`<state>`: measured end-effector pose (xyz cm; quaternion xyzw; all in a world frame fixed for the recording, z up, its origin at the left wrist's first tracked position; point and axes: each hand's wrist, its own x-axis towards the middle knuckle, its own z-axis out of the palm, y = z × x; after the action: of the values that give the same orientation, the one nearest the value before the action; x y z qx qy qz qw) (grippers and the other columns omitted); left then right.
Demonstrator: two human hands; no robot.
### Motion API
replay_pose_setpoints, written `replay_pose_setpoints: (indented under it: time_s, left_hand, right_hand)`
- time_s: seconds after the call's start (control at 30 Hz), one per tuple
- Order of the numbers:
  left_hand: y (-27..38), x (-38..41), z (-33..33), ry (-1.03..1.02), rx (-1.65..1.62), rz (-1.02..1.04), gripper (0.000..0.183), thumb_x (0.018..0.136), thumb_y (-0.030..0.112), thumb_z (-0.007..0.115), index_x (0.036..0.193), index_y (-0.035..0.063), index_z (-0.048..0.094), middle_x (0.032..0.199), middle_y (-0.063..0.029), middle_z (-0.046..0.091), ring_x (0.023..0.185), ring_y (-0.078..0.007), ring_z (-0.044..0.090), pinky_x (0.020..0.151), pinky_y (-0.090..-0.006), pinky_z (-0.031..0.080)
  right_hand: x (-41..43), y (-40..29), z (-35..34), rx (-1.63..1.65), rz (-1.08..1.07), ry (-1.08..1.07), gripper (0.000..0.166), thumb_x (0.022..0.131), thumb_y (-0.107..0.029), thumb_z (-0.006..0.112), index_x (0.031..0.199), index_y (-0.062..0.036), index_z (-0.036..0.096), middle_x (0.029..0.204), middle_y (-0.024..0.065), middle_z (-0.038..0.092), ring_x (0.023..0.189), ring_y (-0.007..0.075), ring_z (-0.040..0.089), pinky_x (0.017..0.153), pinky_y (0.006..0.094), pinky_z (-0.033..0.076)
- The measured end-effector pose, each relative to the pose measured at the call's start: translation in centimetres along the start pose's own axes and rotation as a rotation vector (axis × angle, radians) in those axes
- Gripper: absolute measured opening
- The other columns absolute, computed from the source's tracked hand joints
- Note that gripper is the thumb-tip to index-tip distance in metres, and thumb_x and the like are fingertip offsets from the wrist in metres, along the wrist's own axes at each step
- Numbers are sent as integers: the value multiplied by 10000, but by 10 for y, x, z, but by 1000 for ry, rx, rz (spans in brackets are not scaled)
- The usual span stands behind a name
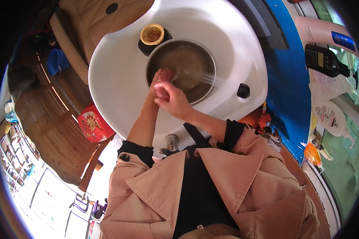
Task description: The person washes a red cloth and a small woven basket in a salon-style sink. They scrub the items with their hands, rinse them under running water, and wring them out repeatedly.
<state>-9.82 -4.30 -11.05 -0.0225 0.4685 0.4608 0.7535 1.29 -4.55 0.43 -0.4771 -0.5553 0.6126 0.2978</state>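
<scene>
My left hand [156, 80] and my right hand [174, 98] meet over the near left side of a round metal basin [211, 92]. Something wet and reddish [167, 74] shows at my left fingers; blur leaves unsettled whether it is a held piece or skin. My right fingers curl against the left hand near its wrist, partly hiding it. Cloudy water [187, 64] fills part of the basin, and a fine water spray [209, 77] crosses it from the right. The basin stands in a white shampoo sink [116, 74], touching a gold strainer basket [152, 34] on a black base.
A metal tap [171, 142] rises at the sink's near edge. The right rim has a black fitting [243, 90]. Several bottles, including a black pump bottle [324, 59], line the right side. A red container [95, 124] and a blue bucket [57, 61] stand left; a padded chair [86, 27] lies beyond.
</scene>
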Motion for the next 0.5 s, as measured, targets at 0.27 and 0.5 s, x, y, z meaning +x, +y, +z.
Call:
replay_pose_setpoints:
  time_s: [0.27,0.5]
  left_hand:
    - [-21,-1,52,577,86,-274,297,927,319,474,1105,101,568,1051,-68,613,920,-234,604,776,-402,505]
    - [-3,-17,33,422,-168,-344,727,845,552,510,1397,151,260,1445,-128,261,1320,-340,264,1026,-603,224]
  right_hand:
    - [69,68,-30,-594,-72,302,159,770,-268,620,771,-117,570,745,82,631,674,307,619,572,438,485]
    - [70,127,-72,-718,84,393,601,719,-188,707,1244,-79,436,1095,149,527,1087,331,485,908,418,398]
